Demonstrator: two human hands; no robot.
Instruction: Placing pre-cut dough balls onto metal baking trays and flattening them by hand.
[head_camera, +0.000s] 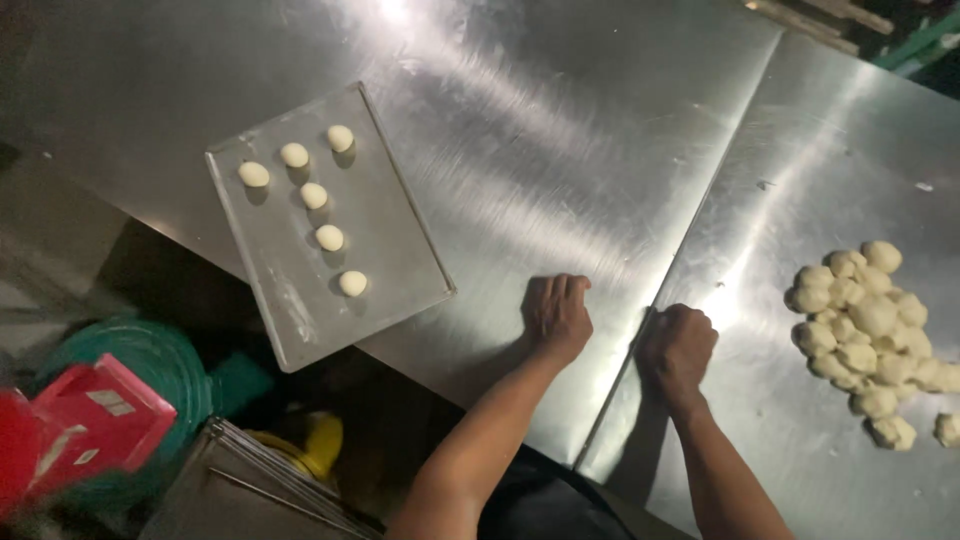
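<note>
Both the left hand (558, 315) and right hand (678, 347) pressed cupped on the steel tabletop (560, 150), contents hidden; the overhanging tray (300, 310) of dough balls (329, 237) risked tipping if bumped.

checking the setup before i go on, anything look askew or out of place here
The metal baking tray holding six dough balls lies askew, one corner jutting past the steel table edge. Nothing is spilled.

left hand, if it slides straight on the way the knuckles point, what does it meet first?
Nothing, as far as the picture shows. The left hand points up the frame across bare steel table; the tray of dough balls lies off to its left. Depth is unclear.
</note>
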